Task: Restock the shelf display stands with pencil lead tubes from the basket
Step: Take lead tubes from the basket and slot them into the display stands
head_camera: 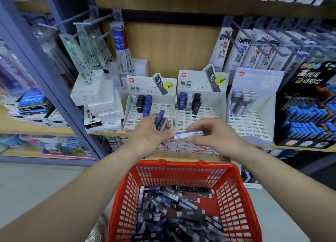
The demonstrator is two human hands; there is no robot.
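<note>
Tubes (161,120) of blue and grey pencil lead stand bunched in the left hand (148,132), its fingers curled round them. Just to its right, the right hand (213,133) pinches a white-labelled tube (189,134) between thumb and fingers. The tube lies level, its other end reaching the left hand's thumb. Beyond the left hand's knuckles stands the left display stand (163,107), partly filled; beyond the right hand, the middle display stand (209,112); further right, a third stand (254,121). Below both wrists sits the red basket (181,164), with a heap of loose tubes (174,214) in its bottom.
</note>
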